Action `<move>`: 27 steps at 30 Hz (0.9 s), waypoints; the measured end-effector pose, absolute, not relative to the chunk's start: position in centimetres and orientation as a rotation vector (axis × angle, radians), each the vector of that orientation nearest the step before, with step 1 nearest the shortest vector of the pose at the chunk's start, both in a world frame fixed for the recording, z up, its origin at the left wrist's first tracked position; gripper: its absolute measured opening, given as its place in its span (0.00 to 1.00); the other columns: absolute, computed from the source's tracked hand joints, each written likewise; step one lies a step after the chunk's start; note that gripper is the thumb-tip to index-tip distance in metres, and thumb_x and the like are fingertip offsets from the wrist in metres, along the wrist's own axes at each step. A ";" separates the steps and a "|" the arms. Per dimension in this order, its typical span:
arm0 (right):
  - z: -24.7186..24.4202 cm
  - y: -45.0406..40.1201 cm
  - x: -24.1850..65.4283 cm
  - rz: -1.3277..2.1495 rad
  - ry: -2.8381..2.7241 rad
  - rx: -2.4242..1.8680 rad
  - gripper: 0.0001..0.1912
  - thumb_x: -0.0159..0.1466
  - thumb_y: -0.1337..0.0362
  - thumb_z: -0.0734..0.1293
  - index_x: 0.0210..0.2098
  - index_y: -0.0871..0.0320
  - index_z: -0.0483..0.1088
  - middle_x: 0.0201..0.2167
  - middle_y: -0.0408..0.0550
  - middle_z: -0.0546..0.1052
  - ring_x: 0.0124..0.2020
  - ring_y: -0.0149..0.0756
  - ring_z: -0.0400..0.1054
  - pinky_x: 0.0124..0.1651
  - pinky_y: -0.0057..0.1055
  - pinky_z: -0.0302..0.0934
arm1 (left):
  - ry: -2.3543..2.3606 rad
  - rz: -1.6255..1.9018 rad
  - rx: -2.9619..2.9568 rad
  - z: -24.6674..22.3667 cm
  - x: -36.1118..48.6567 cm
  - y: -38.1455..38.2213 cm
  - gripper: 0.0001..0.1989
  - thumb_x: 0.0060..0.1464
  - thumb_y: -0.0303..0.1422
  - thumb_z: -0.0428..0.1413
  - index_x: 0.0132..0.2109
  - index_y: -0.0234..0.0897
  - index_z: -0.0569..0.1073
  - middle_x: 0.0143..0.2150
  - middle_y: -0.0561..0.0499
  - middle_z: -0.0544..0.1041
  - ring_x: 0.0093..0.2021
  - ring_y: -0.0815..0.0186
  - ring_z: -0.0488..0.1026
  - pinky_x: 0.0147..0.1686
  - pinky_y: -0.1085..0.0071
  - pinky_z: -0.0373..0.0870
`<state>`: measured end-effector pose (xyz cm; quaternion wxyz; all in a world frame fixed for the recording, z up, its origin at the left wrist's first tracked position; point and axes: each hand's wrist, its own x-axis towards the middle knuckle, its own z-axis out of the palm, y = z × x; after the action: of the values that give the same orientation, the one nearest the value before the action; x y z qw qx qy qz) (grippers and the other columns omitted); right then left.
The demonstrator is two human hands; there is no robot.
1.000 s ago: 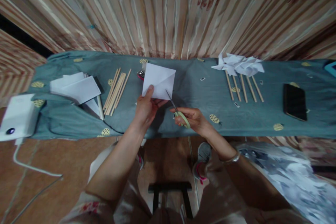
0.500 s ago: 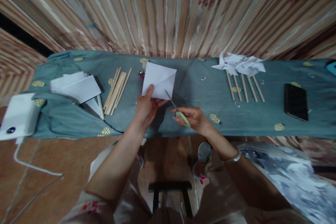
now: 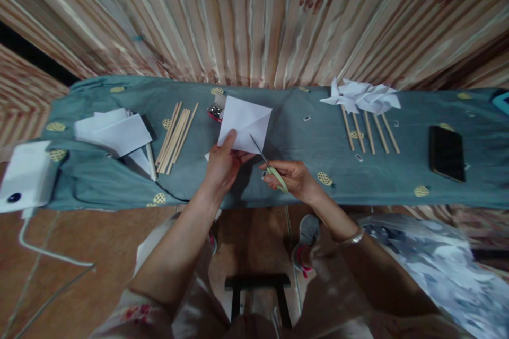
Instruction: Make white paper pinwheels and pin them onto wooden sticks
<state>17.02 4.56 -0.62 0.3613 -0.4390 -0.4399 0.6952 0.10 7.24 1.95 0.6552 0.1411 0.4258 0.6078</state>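
My left hand (image 3: 223, 165) pinches the lower left of a square sheet of white paper (image 3: 248, 122), thumb on top and fingers beneath. Crease lines run across the sheet. In my right hand (image 3: 292, 177) is a pair of scissors (image 3: 277, 178) with light green handles. Their dark blades look closed and point up and left over the lower edge of the paper; whether they are cutting into it I cannot tell. Partly behind the paper's left edge lies a small box of shiny pins (image 3: 215, 111).
Wooden sticks (image 3: 175, 137) lie left of the hands, beside white paper sheets (image 3: 119, 135) and a white pen-like stick (image 3: 151, 162). A white device (image 3: 26, 175) stands far left. Right are several paper pinwheels (image 3: 361, 98) on sticks and a phone (image 3: 447, 153). A curtain (image 3: 246, 21) hangs behind.
My left hand and the paper have shifted slightly to the right, uncovering more of the pin box. The scissors and my right hand stay nearly in place.
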 end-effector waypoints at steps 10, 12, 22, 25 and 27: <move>-0.4 4.6 17.1 1.789 -1.150 -1.133 0.22 0.41 0.56 0.81 0.34 0.58 0.80 0.19 0.39 0.75 0.20 0.24 0.66 0.24 0.24 0.62 | 0.967 1.364 0.368 1.2 0.2 7.2 0.09 0.52 0.35 0.64 0.36 0.37 0.74 0.29 0.51 0.80 0.29 0.65 0.78 0.32 0.69 0.78; -0.4 4.6 17.1 1.782 -1.156 -1.131 0.22 0.41 0.56 0.81 0.34 0.59 0.79 0.19 0.39 0.75 0.20 0.25 0.66 0.25 0.25 0.63 | 0.966 1.363 0.372 1.2 0.2 7.2 0.07 0.54 0.34 0.63 0.37 0.36 0.74 0.29 0.51 0.80 0.28 0.65 0.78 0.31 0.69 0.77; -0.5 4.6 16.9 1.779 -1.139 -1.135 0.23 0.41 0.54 0.81 0.34 0.59 0.79 0.18 0.39 0.75 0.20 0.25 0.66 0.24 0.25 0.61 | 1.008 1.341 0.390 1.3 0.4 7.1 0.08 0.55 0.35 0.62 0.37 0.35 0.74 0.29 0.51 0.80 0.27 0.66 0.77 0.31 0.69 0.77; -0.4 4.6 16.9 1.774 -1.153 -1.134 0.22 0.42 0.55 0.81 0.33 0.59 0.79 0.18 0.39 0.74 0.20 0.25 0.66 0.24 0.25 0.61 | 1.016 1.334 0.393 1.5 0.3 7.1 0.08 0.54 0.36 0.63 0.36 0.37 0.74 0.28 0.51 0.80 0.28 0.65 0.78 0.30 0.70 0.77; -0.3 4.6 16.9 1.775 -1.159 -1.140 0.22 0.42 0.55 0.81 0.33 0.59 0.79 0.18 0.39 0.75 0.19 0.25 0.66 0.24 0.25 0.61 | 1.009 1.336 0.388 1.6 0.3 7.1 0.09 0.53 0.36 0.63 0.37 0.38 0.74 0.28 0.52 0.79 0.28 0.65 0.78 0.30 0.70 0.77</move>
<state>16.90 4.65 -0.33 0.3590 -0.4421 -0.4492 0.6884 0.32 7.06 1.58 0.6530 0.1712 0.4445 0.5888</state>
